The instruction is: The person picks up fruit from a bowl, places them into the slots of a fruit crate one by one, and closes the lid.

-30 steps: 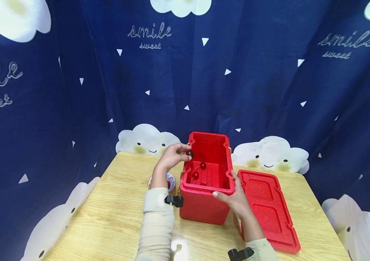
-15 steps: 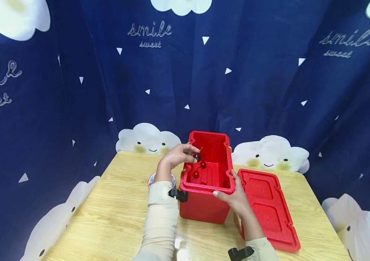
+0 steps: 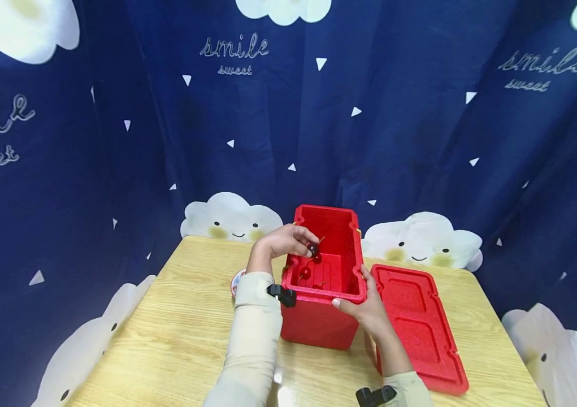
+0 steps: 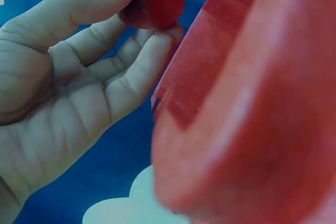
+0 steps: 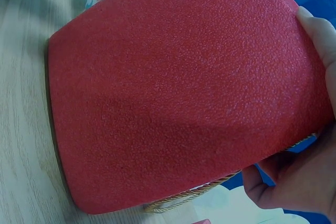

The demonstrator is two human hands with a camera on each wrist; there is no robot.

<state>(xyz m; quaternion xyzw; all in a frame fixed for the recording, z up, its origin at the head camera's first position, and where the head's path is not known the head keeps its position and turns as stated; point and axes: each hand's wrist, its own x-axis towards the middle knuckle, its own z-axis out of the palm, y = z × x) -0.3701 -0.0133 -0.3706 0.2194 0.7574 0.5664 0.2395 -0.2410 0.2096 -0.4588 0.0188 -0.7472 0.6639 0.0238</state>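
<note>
Between thumb and fingers, my left hand (image 3: 288, 241) pinches a dark red cherry (image 3: 312, 249) inside the mouth of a deep red box (image 3: 319, 323). In the left wrist view that cherry (image 4: 160, 3) is round and glossy, next to the box wall. Several cherries (image 3: 305, 272) with stems lie on the box floor below; one is partly covered by the held cherry. My right hand (image 3: 371, 310) grips the box at its near right corner, thumb on the front and fingers along the right side, as the right wrist view also shows.
The red lid (image 3: 415, 325) lies on the wooden table (image 3: 176, 328) right of the box. A small patterned dish (image 3: 237, 280) sits to the left, mostly hidden behind my left forearm. Gold cord (image 5: 202, 190) runs along the box side. A blue curtain hangs behind the table.
My left hand has carried the cherry rightward from the box's left rim to over its inside, slightly lower. The right hand and the box have stayed put.
</note>
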